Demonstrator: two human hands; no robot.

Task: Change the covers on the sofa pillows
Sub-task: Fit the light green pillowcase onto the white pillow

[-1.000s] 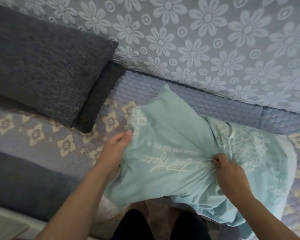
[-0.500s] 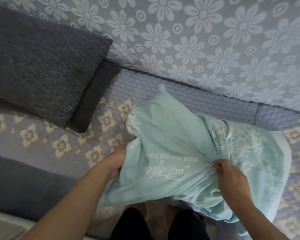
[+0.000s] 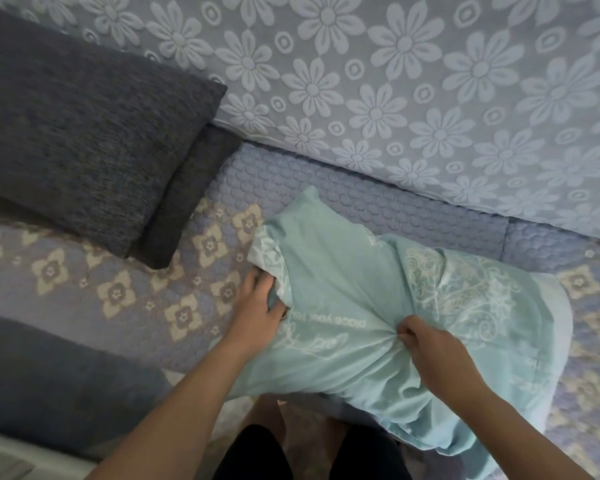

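A mint-green pillow cover (image 3: 347,271) with white lettering and lace print lies bunched over a pillow on the sofa seat. The pillow's white end (image 3: 555,306) sticks out at the right. My left hand (image 3: 257,310) grips the cover's left edge, fingers curled into the fabric. My right hand (image 3: 426,348) pinches a gathered fold near the lettering in the middle. The cover's loose end (image 3: 440,434) hangs down toward my legs.
A dark grey pillow (image 3: 77,119) leans at the left over a second dark cushion (image 3: 194,195). The flowered backrest throw (image 3: 413,91) fills the top. The quilted seat cover (image 3: 118,289) spreads to the left. My knees are at the bottom centre.
My left hand has slid up the cover's left edge and closed on it. The cover's top corner has shifted a little; my right hand keeps its pinch.
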